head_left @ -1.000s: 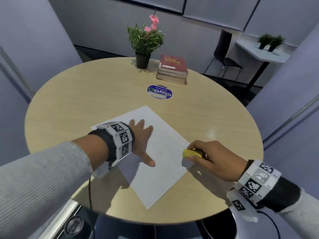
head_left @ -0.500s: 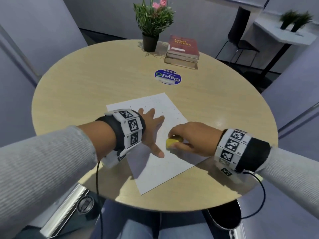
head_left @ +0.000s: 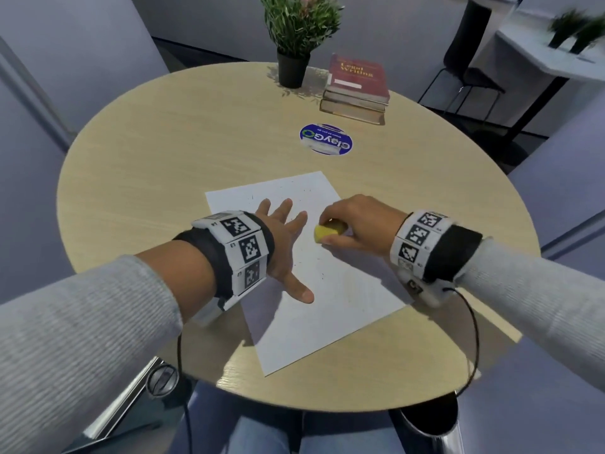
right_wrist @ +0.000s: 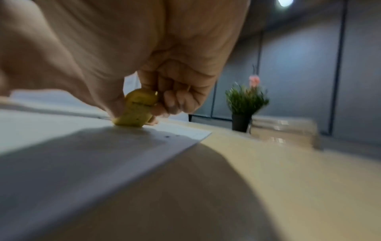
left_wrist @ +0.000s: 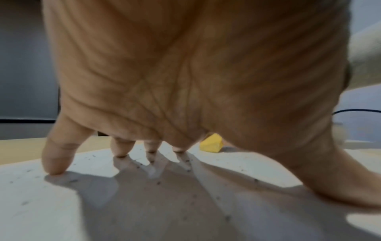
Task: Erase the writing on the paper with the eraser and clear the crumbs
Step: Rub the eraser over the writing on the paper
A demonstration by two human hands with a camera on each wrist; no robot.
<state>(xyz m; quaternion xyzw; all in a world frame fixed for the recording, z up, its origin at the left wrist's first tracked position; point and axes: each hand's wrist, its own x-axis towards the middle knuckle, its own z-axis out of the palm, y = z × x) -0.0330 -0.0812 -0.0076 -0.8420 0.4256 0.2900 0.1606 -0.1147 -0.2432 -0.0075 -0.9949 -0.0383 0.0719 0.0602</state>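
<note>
- Right wrist view: the yellow eraser (right_wrist: 137,109) is pinched between the thumb and curled fingers of the right hand (right_wrist: 144,53), and its lower end is pressed onto the paper (right_wrist: 86,146).
- Head view: the eraser (head_left: 329,233) is seen near the middle of the paper (head_left: 327,316), just beside the fingertips of the left hand (head_left: 283,244), which is laid flat on the sheet with fingers spread and straight.
- Left wrist view: the spread fingertips (left_wrist: 54,164) of the left hand (left_wrist: 185,65) are pressed on the paper (left_wrist: 144,203), nothing being gripped; the eraser (left_wrist: 211,143) is visible beyond them.
- Dark crumbs (left_wrist: 158,183) are scattered over the sheet around the fingers.
- The paper is set at an angle on a round wooden table (head_left: 163,158), toward its near edge.
- Farther back, well apart from the sheet, a round blue sticker (head_left: 325,139), a stack of books (head_left: 357,88) and a potted plant (head_left: 296,37) are found.
</note>
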